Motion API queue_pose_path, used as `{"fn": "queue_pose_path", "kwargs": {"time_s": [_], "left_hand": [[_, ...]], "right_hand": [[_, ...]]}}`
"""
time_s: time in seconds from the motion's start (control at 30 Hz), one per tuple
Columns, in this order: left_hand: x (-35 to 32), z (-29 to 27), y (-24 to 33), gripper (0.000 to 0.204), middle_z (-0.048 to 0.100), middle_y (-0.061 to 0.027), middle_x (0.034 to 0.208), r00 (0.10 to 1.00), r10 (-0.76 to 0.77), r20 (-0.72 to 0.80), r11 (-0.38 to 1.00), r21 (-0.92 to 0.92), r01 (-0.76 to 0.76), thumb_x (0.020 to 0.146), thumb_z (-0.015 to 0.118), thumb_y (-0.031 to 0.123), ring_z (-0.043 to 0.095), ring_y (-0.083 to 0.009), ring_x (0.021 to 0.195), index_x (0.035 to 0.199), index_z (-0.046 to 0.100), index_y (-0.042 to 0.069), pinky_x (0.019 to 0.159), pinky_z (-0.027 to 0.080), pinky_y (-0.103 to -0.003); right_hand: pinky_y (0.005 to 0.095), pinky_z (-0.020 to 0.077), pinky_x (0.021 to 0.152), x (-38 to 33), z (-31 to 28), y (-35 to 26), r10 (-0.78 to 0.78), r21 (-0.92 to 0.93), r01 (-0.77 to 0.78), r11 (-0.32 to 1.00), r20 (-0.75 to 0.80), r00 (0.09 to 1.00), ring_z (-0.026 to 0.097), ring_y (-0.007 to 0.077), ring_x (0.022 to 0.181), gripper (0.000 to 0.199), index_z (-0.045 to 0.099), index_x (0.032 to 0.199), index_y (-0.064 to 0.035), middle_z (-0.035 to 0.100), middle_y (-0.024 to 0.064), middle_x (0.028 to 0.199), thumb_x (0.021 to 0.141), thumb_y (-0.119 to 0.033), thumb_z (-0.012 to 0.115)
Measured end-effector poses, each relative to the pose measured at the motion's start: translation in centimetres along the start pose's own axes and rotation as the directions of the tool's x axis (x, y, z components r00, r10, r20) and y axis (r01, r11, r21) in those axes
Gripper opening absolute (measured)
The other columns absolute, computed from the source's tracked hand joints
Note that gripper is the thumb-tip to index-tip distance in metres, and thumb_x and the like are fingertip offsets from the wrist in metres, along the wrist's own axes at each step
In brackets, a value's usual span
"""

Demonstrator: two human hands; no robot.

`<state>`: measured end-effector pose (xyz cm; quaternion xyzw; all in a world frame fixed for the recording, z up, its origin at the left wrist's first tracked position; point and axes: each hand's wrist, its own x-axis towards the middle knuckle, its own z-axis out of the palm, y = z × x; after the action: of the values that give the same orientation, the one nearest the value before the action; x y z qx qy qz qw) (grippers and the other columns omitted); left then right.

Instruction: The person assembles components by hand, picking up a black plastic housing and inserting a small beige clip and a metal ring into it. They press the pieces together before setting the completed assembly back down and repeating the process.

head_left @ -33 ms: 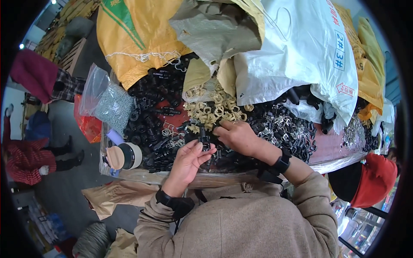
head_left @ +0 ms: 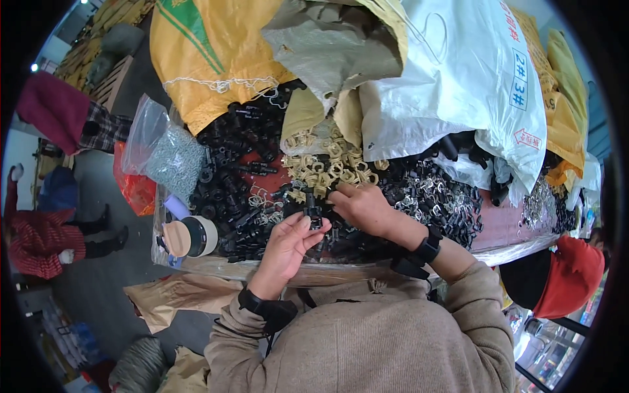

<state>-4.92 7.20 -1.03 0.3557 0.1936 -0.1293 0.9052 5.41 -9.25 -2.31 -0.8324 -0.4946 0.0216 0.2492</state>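
Note:
Near the table's front edge, my left hand (head_left: 291, 239) pinches a small black plastic fitting (head_left: 312, 208) upright between thumb and fingers. Just to the right of it is my right hand (head_left: 367, 209), its fingers curled together at the near edge of a pile of cream plastic nuts (head_left: 325, 171). Whatever those fingertips hold, if anything, is hidden. Black plastic parts (head_left: 229, 147) lie heaped to the left of the nuts. Pale metal clips (head_left: 432, 196) are scattered over black pieces right of my right hand.
Large yellow (head_left: 216, 46) and white (head_left: 445, 78) woven sacks stand along the far side. At the table's left edge are a clear bag of small pale pellets (head_left: 173, 157) and a lidded cup (head_left: 203, 237). A person in a red hat (head_left: 576, 275) is at the right.

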Motion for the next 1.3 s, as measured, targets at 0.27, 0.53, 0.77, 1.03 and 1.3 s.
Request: {"fn": "queue_pose_path", "kwargs": {"time_s": [0.27, 0.53, 0.77, 1.03, 1.3], "left_hand": [[1.0, 1.1, -0.5, 0.025, 0.055, -0.0108, 0.097, 0.996, 0.065, 0.065, 0.998, -0.007, -0.064, 0.082, 0.048, 0.013, 0.053, -0.0171, 0.091, 0.101, 0.048, -0.003, 0.080, 0.043, -0.026], [2.2, 3.7, -2.1, 0.036, 0.052, -0.0104, 0.100, 0.946, 0.078, 0.314, 0.997, -0.023, -0.075, 0.080, 0.050, 0.016, 0.050, -0.0175, 0.094, 0.110, 0.042, -0.004, 0.086, 0.038, -0.031], [2.7, 4.2, -2.6, 0.036, 0.052, -0.0105, 0.102, 0.960, 0.055, 0.274, 0.998, -0.012, -0.054, 0.080, 0.050, 0.015, 0.050, -0.0177, 0.096, 0.109, 0.043, -0.004, 0.088, 0.036, -0.032], [2.9, 4.2, -2.8, 0.033, 0.052, -0.0131, 0.103, 0.958, 0.051, 0.281, 0.997, 0.047, -0.067, 0.080, 0.049, 0.011, 0.050, -0.0187, 0.097, 0.109, 0.044, -0.005, 0.089, 0.036, -0.032], [2.4, 4.5, -2.2, 0.027, 0.055, -0.0114, 0.096, 0.967, -0.075, 0.244, 0.997, 0.049, 0.065, 0.081, 0.048, 0.010, 0.053, -0.0190, 0.091, 0.104, 0.048, -0.002, 0.078, 0.043, -0.027]], "right_hand": [[0.0213, 0.0344, 0.041, -1.6, -2.0, 0.2, 0.371, 0.802, -0.427, 0.417, 0.279, 0.886, 0.044, 0.0096, 0.047, 0.014, 0.048, 0.076, -0.0047, 0.046, -0.0005, 0.058, 0.079, -0.018, 0.052], [0.0151, 0.0252, 0.038, -4.0, -2.9, -0.8, 0.403, 0.851, -0.361, -0.381, 0.504, 0.764, 0.035, 0.0039, 0.045, 0.012, 0.049, 0.075, -0.0070, 0.044, -0.0014, 0.055, 0.082, -0.016, 0.048], [0.0155, 0.0291, 0.042, -4.4, -2.9, -1.7, 0.599, 0.966, -0.237, 0.107, 0.128, 0.791, 0.038, 0.0021, 0.050, 0.015, 0.047, 0.077, -0.0041, 0.050, -0.0002, 0.063, 0.084, -0.017, 0.046], [0.0202, 0.0347, 0.047, -5.6, -2.5, 0.4, 0.425, 0.761, -0.291, 0.580, 0.023, 0.905, 0.040, 0.0050, 0.052, 0.012, 0.049, 0.079, -0.0009, 0.045, 0.0021, 0.056, 0.081, -0.013, 0.049], [0.0191, 0.0327, 0.048, -5.7, -5.2, 0.2, 0.491, 0.773, -0.287, 0.566, -0.036, 0.870, 0.037, 0.0038, 0.055, 0.014, 0.049, 0.076, -0.0013, 0.044, -0.0030, 0.061, 0.083, -0.014, 0.048]]}}
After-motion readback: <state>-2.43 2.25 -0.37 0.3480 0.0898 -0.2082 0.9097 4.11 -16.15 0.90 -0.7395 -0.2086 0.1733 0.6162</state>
